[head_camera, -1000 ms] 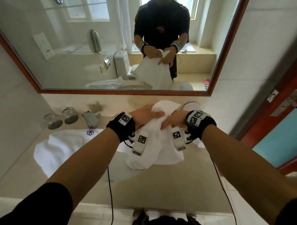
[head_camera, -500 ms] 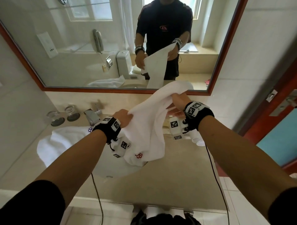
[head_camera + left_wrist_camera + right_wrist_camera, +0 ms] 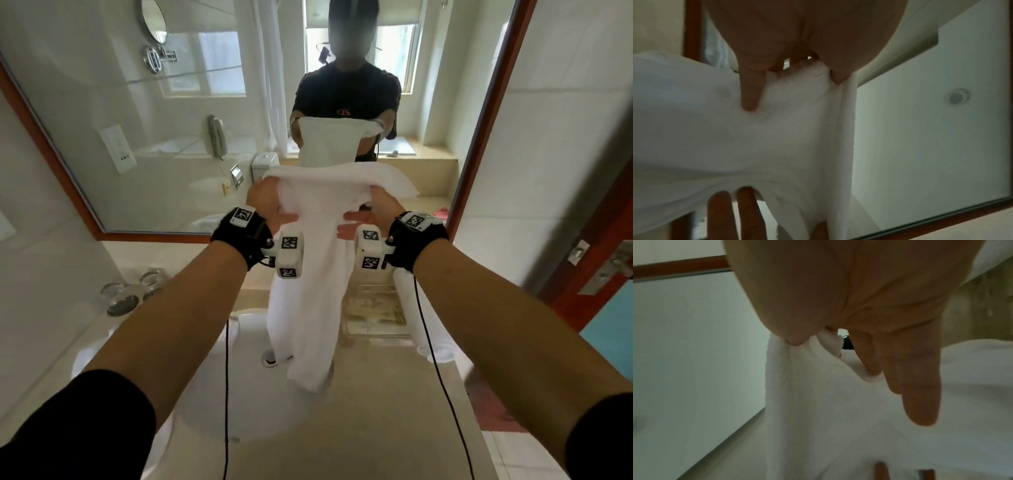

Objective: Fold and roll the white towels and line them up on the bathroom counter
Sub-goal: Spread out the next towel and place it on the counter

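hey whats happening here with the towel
A person stands at a bathroom counter facing the mirror and holds a white towel up by its top edge. The left hand and right hand each pinch an upper corner, so the towel hangs down over the sink, not yet folded or rolled. One rolled towel already lies on the counter to the right, beside a clear tray.

A bathroom: a framed mirror above a sink, with a toilet and bathtub reflected at 12 o'clock.
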Available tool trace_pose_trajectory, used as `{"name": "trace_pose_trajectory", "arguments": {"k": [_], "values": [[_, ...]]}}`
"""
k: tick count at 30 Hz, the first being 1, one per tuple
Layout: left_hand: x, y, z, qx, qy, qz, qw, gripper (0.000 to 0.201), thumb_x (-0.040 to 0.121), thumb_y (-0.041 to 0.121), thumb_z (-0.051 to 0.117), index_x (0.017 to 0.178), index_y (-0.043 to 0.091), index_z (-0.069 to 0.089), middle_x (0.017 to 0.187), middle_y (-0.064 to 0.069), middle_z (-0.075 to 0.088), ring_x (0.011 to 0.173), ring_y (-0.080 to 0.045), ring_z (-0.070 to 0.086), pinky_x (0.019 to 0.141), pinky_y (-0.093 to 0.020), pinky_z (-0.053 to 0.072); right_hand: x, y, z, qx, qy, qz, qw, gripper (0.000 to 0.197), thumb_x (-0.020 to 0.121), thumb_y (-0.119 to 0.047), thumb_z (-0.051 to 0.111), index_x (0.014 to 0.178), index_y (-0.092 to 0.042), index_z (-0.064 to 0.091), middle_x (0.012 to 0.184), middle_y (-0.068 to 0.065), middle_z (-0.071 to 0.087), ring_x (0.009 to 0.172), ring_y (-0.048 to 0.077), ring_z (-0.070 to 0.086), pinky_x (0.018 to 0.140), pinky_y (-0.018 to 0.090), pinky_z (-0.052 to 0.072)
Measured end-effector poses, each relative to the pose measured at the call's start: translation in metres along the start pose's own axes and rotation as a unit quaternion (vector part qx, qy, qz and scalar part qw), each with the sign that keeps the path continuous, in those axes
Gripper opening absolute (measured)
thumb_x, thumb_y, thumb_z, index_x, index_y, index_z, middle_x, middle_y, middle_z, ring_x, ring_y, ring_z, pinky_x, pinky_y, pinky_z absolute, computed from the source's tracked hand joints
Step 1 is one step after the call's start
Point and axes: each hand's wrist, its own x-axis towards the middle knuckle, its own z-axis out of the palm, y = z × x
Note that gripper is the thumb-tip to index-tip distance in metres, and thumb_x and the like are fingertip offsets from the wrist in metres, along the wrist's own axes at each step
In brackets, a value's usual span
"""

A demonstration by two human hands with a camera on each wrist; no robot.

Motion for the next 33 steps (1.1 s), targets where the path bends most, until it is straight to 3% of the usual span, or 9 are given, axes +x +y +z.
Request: {"name": "trace_pose_trajectory", "arguments": {"k": [5,8,10,13,16,18,20,25,33], "values": [[0.046,0.053,-0.072,-0.193,0.100,0.026,0.976,0.059,0.081,0.027,0.073,0.132,0.007,0.051,0.134,-0.010,0.056,0.128,-0.028,0.048,0.106,-0.027,0.037,0.003,-0.085,0.033,0.107,-0.026,-0.136,0.985,0.041,0.099,-0.044,0.043,0.123,-0.011,0.049,0.132,0.016,0.048,0.116,0.044,0.053,0.069,0.061,0.056],[0.058,0.096,-0.112,-0.500,0.126,0.018,0.857,0.047,0.096,0.018,0.049,0.141,0.007,0.043,0.142,-0.014,0.049,0.114,-0.021,0.054,0.091,-0.031,0.047,-0.004,-0.126,0.043,0.146,-0.013,-0.222,0.964,0.045,0.096,-0.037,0.050,0.133,-0.011,0.049,0.128,0.014,0.053,0.111,0.039,0.056,0.069,0.060,0.057],[0.053,0.106,-0.117,-0.552,0.116,0.009,0.826,0.040,0.097,0.018,0.046,0.136,0.009,0.047,0.126,-0.008,0.054,0.094,-0.013,0.055,0.084,-0.029,0.050,-0.009,-0.135,0.038,0.134,0.009,-0.249,0.959,0.041,0.096,-0.036,0.050,0.129,-0.012,0.053,0.124,0.014,0.056,0.109,0.034,0.059,0.074,0.057,0.057],[0.040,0.097,-0.098,-0.515,0.071,-0.003,0.854,0.012,0.096,0.024,0.050,0.106,0.020,0.056,0.107,0.000,0.055,0.091,-0.013,0.056,0.093,-0.038,0.051,-0.015,-0.114,0.015,0.129,0.039,-0.250,0.959,0.033,0.097,-0.033,0.048,0.120,-0.013,0.060,0.121,0.012,0.058,0.107,0.029,0.061,0.078,0.054,0.058],[0.018,0.069,-0.059,-0.430,0.062,-0.043,0.899,0.019,0.080,0.038,0.066,0.075,0.020,0.064,0.080,-0.003,0.061,0.078,-0.018,0.057,0.073,-0.034,0.049,-0.019,-0.062,-0.022,0.095,0.132,-0.252,0.954,0.014,0.093,-0.025,0.053,0.095,-0.018,0.065,0.102,0.005,0.065,0.095,0.025,0.063,0.083,0.046,0.057],[-0.007,0.045,-0.025,-0.318,0.015,-0.029,0.948,0.025,0.082,0.037,0.070,0.075,0.013,0.066,0.069,-0.002,0.059,0.062,-0.012,0.055,0.062,-0.026,0.043,-0.022,-0.017,-0.054,0.052,0.193,-0.256,0.946,0.007,0.091,-0.020,0.058,0.091,-0.021,0.064,0.092,0.000,0.067,0.088,0.023,0.064,0.082,0.040,0.056],[-0.041,0.017,0.015,-0.210,-0.093,-0.017,0.973,0.015,0.087,0.029,0.070,0.084,0.014,0.068,0.077,-0.002,0.065,0.070,-0.012,0.060,0.067,-0.025,0.046,-0.026,0.034,-0.091,-0.013,0.219,-0.224,0.949,0.013,0.088,-0.017,0.063,0.101,-0.018,0.065,0.098,0.001,0.068,0.090,0.022,0.064,0.082,0.036,0.054],[-0.138,-0.047,0.104,-0.016,-0.301,-0.109,0.947,0.039,0.080,0.029,0.078,0.101,-0.002,0.067,0.098,-0.008,0.063,0.089,-0.025,0.058,0.072,-0.030,0.040,-0.044,0.151,-0.168,-0.226,0.220,-0.059,0.947,0.029,0.083,-0.005,0.069,0.109,0.007,0.064,0.111,0.025,0.066,0.096,0.037,0.062,0.084,0.044,0.053],[-0.272,-0.105,0.178,0.085,-0.447,-0.135,0.880,0.027,0.078,0.015,0.076,0.103,0.007,0.072,0.101,-0.012,0.070,0.085,-0.023,0.060,0.075,-0.027,0.042,-0.081,0.274,-0.224,-0.464,0.032,0.169,0.869,0.040,0.069,-0.003,0.076,0.109,0.002,0.068,0.109,0.018,0.066,0.101,0.031,0.060,0.082,0.034,0.047]]}}
